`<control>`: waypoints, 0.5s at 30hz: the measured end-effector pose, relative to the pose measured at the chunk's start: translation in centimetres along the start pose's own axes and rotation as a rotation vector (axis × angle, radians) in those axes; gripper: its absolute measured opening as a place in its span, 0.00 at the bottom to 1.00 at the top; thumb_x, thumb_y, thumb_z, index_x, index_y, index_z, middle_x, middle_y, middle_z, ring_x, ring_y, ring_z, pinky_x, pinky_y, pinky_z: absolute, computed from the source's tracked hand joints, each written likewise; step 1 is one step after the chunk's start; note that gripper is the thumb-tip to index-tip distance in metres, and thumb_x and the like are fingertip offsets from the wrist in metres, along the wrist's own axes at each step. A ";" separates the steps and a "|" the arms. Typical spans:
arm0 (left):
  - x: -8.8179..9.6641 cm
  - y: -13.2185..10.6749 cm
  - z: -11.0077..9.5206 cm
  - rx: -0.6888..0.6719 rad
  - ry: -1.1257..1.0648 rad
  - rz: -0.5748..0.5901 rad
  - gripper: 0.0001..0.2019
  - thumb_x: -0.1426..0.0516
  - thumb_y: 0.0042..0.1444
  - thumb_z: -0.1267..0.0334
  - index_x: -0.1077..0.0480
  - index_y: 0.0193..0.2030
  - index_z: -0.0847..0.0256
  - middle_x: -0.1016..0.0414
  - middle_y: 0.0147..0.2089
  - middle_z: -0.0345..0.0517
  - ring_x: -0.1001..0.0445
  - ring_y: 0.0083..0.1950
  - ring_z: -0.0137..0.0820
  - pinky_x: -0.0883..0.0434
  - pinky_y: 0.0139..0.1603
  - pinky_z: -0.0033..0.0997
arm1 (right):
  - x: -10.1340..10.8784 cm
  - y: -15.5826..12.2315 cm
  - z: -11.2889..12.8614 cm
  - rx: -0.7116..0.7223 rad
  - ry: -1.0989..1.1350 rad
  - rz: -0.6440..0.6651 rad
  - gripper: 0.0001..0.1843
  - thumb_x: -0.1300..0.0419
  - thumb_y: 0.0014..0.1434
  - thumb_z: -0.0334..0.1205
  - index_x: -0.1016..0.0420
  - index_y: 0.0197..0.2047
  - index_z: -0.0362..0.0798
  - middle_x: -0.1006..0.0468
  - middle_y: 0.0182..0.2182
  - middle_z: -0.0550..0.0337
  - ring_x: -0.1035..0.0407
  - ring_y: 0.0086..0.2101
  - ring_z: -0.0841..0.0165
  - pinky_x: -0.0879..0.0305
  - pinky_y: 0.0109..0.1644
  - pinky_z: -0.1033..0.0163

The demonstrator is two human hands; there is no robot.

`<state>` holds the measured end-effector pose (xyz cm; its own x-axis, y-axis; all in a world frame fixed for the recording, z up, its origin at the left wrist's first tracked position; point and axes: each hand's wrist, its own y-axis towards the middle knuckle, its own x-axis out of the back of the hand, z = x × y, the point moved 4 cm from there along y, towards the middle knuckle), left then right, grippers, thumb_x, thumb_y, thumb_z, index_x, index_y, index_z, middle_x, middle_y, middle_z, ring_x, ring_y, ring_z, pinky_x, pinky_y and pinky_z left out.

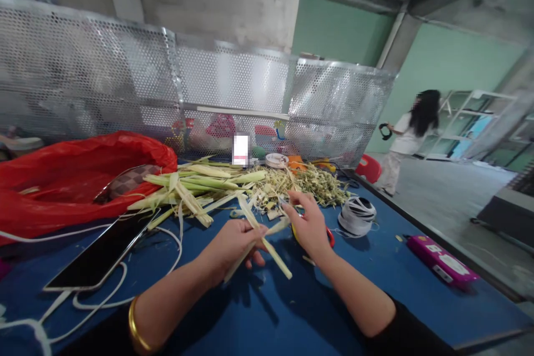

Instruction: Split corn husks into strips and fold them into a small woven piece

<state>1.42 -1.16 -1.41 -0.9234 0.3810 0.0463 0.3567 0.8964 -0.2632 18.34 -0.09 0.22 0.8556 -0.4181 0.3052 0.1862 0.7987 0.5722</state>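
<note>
My left hand (237, 242) is closed around pale green palm-leaf strips (267, 245) that cross each other above the blue table (375, 278). My right hand (308, 225) is closed on scissors with red and yellow handles (329, 236), its fingers near the upper ends of the strips. A gold bangle (136, 328) sits on my left wrist. Just beyond my hands lies a heap of long leaf strips (196, 183) and a pile of small cuttings (308, 181).
A red plastic bag (62, 178) lies at the left, with a dark phone (100, 253) on white cables beside it. A spool of white string (356, 214) and a pink box (442, 260) lie at the right. A perforated metal screen (167, 89) backs the table. A person (406, 133) stands far right.
</note>
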 end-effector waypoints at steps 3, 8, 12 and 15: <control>-1.0 -0.5 0.1 -0.023 0.045 0.074 0.15 0.43 0.51 0.52 0.30 0.30 0.65 0.22 0.29 0.51 0.28 0.19 0.28 0.40 0.15 0.21 | -0.7 -0.8 2.3 0.191 -0.186 0.176 0.07 0.39 0.54 0.42 0.21 0.35 0.52 0.27 0.29 0.61 0.33 0.34 0.66 0.44 0.45 0.58; -2.1 -0.8 0.9 -0.128 0.198 0.126 0.12 0.47 0.52 0.57 0.30 0.25 0.64 0.23 0.25 0.48 0.29 0.17 0.28 0.42 0.14 0.21 | -2.7 -2.5 3.7 0.123 -0.085 0.357 0.11 0.36 0.49 0.38 0.32 0.20 0.47 0.32 0.21 0.66 0.38 0.26 0.72 0.44 0.34 0.65; -2.2 -0.6 1.5 -0.046 0.235 0.130 0.13 0.46 0.51 0.56 0.32 0.23 0.63 0.22 0.26 0.48 0.30 0.17 0.26 0.44 0.14 0.20 | -2.3 -2.3 2.7 -0.095 0.179 0.334 0.08 0.42 0.55 0.38 0.32 0.25 0.47 0.37 0.19 0.68 0.41 0.22 0.74 0.46 0.26 0.68; -1.7 -0.4 1.3 -0.016 0.207 0.088 0.13 0.44 0.49 0.55 0.32 0.23 0.64 0.23 0.24 0.47 0.31 0.17 0.26 0.44 0.14 0.20 | -1.1 -2.0 2.7 -0.098 0.161 0.272 0.07 0.44 0.58 0.40 0.31 0.30 0.47 0.35 0.18 0.68 0.39 0.21 0.73 0.43 0.26 0.68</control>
<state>2.70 -2.51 -2.59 -0.8402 0.4950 0.2213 0.4385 0.8604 -0.2598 15.76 -2.43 0.75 0.9444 -0.1157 0.3079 -0.0210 0.9130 0.4073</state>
